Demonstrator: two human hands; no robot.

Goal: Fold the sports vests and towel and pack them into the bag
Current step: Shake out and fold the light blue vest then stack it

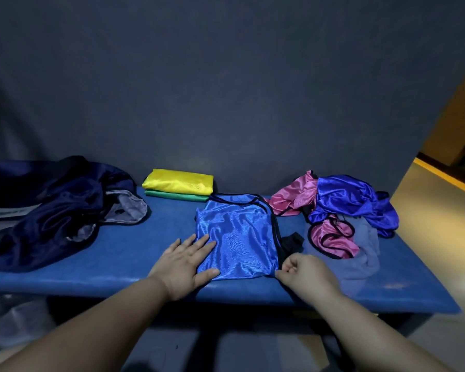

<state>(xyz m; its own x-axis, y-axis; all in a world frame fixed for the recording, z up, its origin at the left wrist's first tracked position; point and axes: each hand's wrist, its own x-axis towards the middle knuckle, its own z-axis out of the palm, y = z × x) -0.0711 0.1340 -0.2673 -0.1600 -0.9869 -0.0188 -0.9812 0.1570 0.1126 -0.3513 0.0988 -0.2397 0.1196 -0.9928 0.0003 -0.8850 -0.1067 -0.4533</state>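
Observation:
A shiny blue vest [239, 237] with black trim lies partly folded in the middle of the blue bench [134, 253]. My left hand [185, 261] presses flat on its near left edge, fingers straight. At the vest's near right corner my right hand [304, 272] pinches the cloth with curled fingers. Behind the vest, a folded yellow vest [180, 181] sits on a folded green vest [177, 196]. To the right lies a loose heap of pink vests [293, 197], a dark blue vest [352, 202] and a grey towel [365, 253]. The dark navy bag [54, 205] slumps open at the left.
A dark wall [226, 89] stands right behind the bench. The bench's right end [440, 302] is near a lit yellowish floor [440, 205]. Dim objects lie on the floor at the lower left [19, 326].

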